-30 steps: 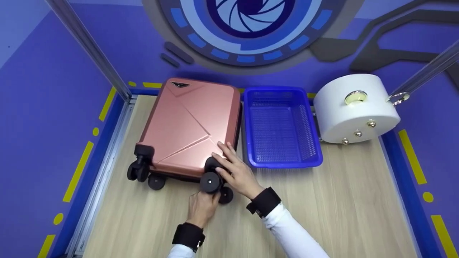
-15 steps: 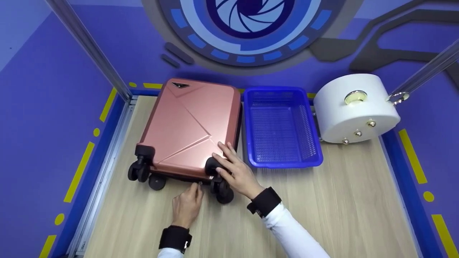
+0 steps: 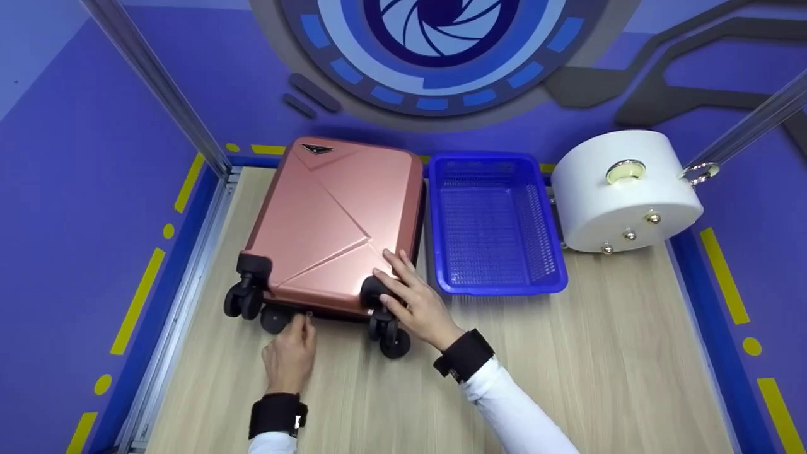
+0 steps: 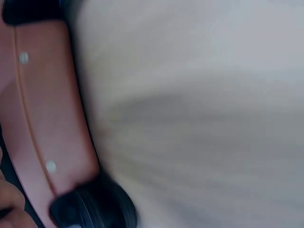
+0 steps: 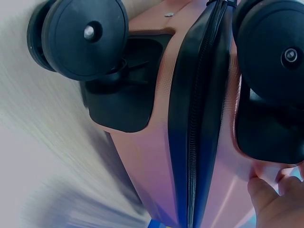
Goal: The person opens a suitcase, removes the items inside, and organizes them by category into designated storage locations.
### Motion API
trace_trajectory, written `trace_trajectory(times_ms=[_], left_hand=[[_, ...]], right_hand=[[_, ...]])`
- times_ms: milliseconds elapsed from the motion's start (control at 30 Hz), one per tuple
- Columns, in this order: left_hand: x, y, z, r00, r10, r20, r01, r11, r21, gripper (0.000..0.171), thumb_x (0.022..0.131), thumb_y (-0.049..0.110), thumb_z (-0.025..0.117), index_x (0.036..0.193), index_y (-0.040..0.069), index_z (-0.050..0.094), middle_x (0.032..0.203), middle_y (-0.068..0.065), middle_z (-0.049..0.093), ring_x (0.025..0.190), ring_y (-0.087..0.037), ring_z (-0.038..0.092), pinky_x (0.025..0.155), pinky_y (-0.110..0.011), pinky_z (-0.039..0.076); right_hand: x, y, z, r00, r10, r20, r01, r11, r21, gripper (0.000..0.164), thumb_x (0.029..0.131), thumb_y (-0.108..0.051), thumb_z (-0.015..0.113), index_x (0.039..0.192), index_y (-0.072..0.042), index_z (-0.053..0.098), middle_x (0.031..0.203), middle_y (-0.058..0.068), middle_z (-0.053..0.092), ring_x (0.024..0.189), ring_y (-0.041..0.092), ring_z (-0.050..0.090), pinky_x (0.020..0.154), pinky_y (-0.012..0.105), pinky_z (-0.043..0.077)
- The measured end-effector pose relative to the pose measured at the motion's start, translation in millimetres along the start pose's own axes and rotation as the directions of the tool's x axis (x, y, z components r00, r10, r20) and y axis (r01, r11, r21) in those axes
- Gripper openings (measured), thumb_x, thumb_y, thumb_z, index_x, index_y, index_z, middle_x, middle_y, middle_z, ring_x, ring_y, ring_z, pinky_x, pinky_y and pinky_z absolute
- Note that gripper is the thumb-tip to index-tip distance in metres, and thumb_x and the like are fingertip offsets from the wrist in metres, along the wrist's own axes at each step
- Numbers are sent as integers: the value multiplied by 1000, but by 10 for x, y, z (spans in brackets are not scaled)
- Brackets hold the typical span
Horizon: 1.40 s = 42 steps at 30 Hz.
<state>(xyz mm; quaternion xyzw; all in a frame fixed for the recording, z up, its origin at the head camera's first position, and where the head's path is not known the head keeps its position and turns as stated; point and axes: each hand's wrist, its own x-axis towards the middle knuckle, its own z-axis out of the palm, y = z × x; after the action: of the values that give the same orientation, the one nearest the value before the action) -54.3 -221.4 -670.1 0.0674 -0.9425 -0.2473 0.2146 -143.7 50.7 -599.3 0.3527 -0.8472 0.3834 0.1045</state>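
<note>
A rose-pink hard-shell suitcase (image 3: 347, 208) lies flat, its black wheels towards me. At its wheel end my left hand (image 3: 291, 356) pinches a small metallic zipper pull (image 3: 309, 314), beside the lower left wheel (image 3: 275, 319). Only a few curled fingers (image 4: 12, 202) show at the edge of the left wrist view. My right hand (image 3: 421, 306) rests with its fingers spread on the suitcase's near right corner, by the wheel mount. In the right wrist view a black zipper (image 5: 194, 118) runs between the two shell halves, and fingertips press the pink shell.
Right of the suitcase stands a blue plastic basket (image 3: 441, 252) with mesh walls. Beyond it sits a white rounded bag (image 3: 621, 202) with gold-coloured studs and a ring. Blue panels (image 3: 94, 208) wall in the wooden tabletop (image 3: 567, 366) at the back and sides.
My left hand has moved leftward along the suitcase's wheel end, from the right wheels to the left ones. The right wheel pair has swivelled; my right hand has stayed in place.
</note>
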Motion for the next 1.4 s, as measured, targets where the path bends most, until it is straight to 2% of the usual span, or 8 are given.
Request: trace_trajectory(times_ms=[167, 300, 533, 733, 933, 1133, 1267, 1400], left_hand=[[81, -147, -102, 991, -137, -2, 137, 991, -1, 17, 99, 19, 63, 86, 10, 56, 65, -13, 59, 53, -48, 60, 43, -56, 39], [97, -189, -136, 985, -173, -6, 173, 985, -15, 17, 99, 20, 62, 87, 10, 57, 66, -18, 62, 55, -51, 61, 43, -57, 38], [51, -132, -110, 991, -128, -34, 127, 991, -41, 16, 95, 15, 64, 82, 10, 56, 63, -12, 59, 51, -46, 59, 43, -56, 38], [-94, -32, -38, 994, -58, -92, 51, 996, -80, 14, 91, 9, 67, 81, 9, 57, 60, -6, 54, 47, -37, 57, 40, -52, 39], [-254, 70, 12, 995, -2, -97, -9, 993, -117, 10, 90, 7, 66, 83, 9, 59, 60, 0, 52, 46, -27, 54, 38, -45, 38], [-293, 64, 7, 995, 15, -99, -25, 995, -98, 18, 91, 10, 68, 79, 11, 55, 59, 3, 47, 45, -23, 48, 38, -41, 34], [-279, 2, -25, 995, 11, -102, -18, 997, -69, 21, 93, 11, 68, 79, 11, 53, 57, 3, 44, 42, -22, 43, 38, -40, 29], [-265, -91, -71, 995, -34, -98, 28, 998, -60, 19, 93, 12, 68, 80, 12, 54, 51, 2, 41, 37, -24, 41, 36, -40, 27]], right_hand=[[-3, 6, 2, 1000, 19, 12, -19, 1000, 1, 47, 104, -25, 63, 150, -15, 57, 167, 11, 35, 155, 39, 26, 119, 51, 34], [-10, 13, 7, 1000, 27, 14, -28, 999, 16, 48, 104, -25, 63, 150, -16, 57, 167, 11, 34, 156, 38, 24, 119, 52, 34], [5, 78, -14, 1000, -7, -1, 7, 997, 78, 49, 102, -21, 65, 150, -13, 57, 166, 15, 35, 155, 41, 25, 121, 55, 29], [55, 163, -80, 1000, -22, -18, 24, 989, 144, 53, 95, -7, 69, 147, -8, 59, 164, 18, 38, 154, 43, 26, 122, 55, 28], [69, 134, -128, 999, -13, -50, 14, 1000, 12, 56, 90, -6, 69, 145, -10, 61, 161, 13, 44, 151, 42, 34, 119, 53, 35], [40, 87, -120, 997, -57, -48, 53, 995, -81, 50, 96, -19, 72, 145, -11, 62, 159, 15, 47, 149, 44, 37, 113, 54, 42], [29, 86, -107, 998, -35, -49, 32, 997, -71, 49, 96, -13, 69, 145, -12, 62, 160, 13, 47, 150, 42, 35, 114, 53, 42], [28, 93, -92, 998, -27, -55, 24, 998, -55, 53, 92, -6, 68, 145, -12, 62, 160, 13, 46, 151, 42, 34, 117, 52, 38]])
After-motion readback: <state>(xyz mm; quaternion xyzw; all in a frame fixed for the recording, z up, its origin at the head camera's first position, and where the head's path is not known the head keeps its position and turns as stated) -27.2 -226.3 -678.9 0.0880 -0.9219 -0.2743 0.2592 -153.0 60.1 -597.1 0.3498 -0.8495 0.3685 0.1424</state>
